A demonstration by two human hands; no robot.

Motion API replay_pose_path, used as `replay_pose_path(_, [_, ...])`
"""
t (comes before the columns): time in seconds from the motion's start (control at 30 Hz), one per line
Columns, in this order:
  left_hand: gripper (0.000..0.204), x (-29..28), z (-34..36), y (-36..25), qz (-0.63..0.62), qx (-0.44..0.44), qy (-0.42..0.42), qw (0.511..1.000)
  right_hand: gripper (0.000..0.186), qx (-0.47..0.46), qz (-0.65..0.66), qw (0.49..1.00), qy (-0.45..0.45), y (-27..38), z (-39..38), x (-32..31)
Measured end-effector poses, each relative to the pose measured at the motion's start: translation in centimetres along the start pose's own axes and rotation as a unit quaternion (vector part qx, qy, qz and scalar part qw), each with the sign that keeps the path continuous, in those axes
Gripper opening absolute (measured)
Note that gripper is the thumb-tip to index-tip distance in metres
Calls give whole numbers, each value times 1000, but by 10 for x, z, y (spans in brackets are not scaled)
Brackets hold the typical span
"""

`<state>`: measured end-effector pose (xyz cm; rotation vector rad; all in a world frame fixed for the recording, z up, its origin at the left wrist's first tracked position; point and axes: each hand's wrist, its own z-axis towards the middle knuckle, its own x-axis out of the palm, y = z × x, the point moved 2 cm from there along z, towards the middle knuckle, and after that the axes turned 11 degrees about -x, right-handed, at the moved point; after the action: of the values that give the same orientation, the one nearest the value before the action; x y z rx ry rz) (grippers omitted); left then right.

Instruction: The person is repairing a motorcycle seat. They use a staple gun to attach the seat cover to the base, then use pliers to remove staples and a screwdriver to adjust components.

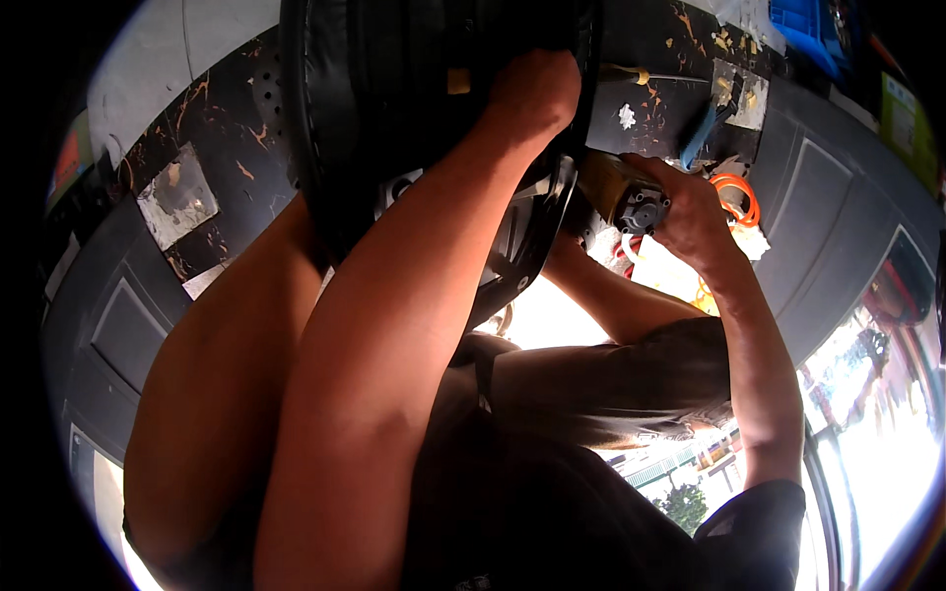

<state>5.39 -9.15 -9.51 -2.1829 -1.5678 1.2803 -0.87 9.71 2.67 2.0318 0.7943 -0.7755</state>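
Note:
A black padded piece with a stitched edge (330,98), like a chair part, stands in front of me at the top middle. My left hand (537,94) is closed in a fist against its dark surface near the right edge; its fingertips are hidden. A small tan patch (459,81) shows beside that fist. My right hand (690,212) is wrapped around a boxy staple gun (642,205), whose round end cap with screws faces me. The tool's front end points toward the padded piece and is hidden behind its edge. Below hangs a curved black frame part (522,246).
Behind stands a scuffed black work surface (236,158) with scraps. On its right lie a screwdriver (641,75), a blue-handled tool (700,138), a crumpled white bit (627,116) and a coiled orange hose (737,197). Grey panelled cabinets (803,207) flank it; a blue crate (813,34) sits far right.

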Motion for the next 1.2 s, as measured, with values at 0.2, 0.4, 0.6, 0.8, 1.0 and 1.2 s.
replay_pose_path(0.2, [34, -5, -1, 0, 21, 1, 10, 1000, 57, -27, 5, 999, -22, 12, 5, 0])
replay_pose_path(0.4, [35, -2, 0, -1, 29, 6, 11, 999, 58, -11, -10, 1000, -5, 10, 4, 2])
replay_pose_path(0.6, [37, -4, -1, 1, 35, 24, -19, 999, 61, 0, 13, 1000, -27, 16, -5, -5])
replay_pose_path(0.8, [35, -2, 1, -2, 36, 16, -19, 999, 66, 13, 47, 998, -26, 19, -25, 7])
replay_pose_path(1.0, [35, -3, -2, -2, 37, 21, -13, 999, 63, 10, 62, 997, -33, 13, -23, 19])
replay_pose_path(1.2, [35, -2, -3, -6, 38, 17, -7, 999, 62, 28, 49, 998, -23, 6, -20, 20])
